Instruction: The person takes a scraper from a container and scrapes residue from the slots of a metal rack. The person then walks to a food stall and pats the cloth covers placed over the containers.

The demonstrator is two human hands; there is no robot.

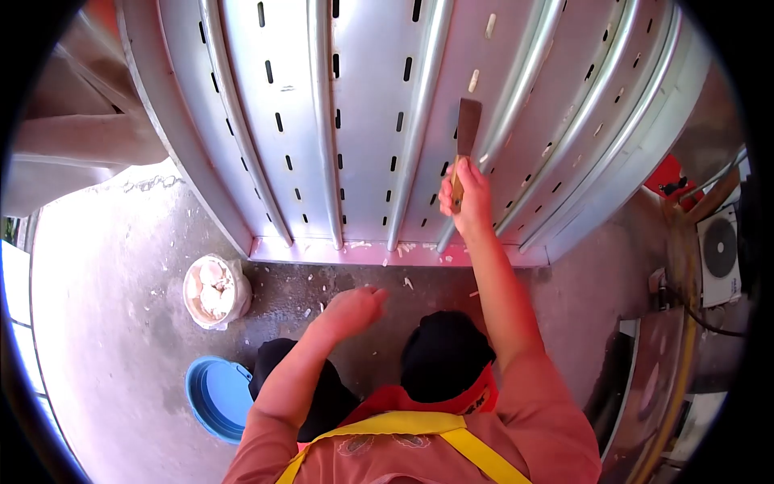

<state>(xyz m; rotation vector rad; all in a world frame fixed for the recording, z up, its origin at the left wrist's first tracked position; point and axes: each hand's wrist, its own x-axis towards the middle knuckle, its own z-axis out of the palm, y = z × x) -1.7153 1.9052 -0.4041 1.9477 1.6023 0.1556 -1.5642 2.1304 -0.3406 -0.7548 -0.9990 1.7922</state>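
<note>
My right hand [468, 194] is closed round the wooden handle of a putty knife [467, 125]. Its flat blade points up the slotted metal panel [367, 121], just below a pale strip [474, 80] lodged in one slot. Another pale strip [490, 26] sits higher in the same column. Over my knees, apart from the panel, my left hand [359, 310] has its fingers curled; whatever might be inside them is hidden. Small pale scraps lie along the panel's bottom ledge [322, 252].
On the floor to the left stand a white bucket [240, 302] with pale lumps in it and a blue basin [222, 395]. More scraps dot the wet concrete. Raised metal ribs run down the panel. At right are a fan unit [719, 248] and a dark cable [701, 319].
</note>
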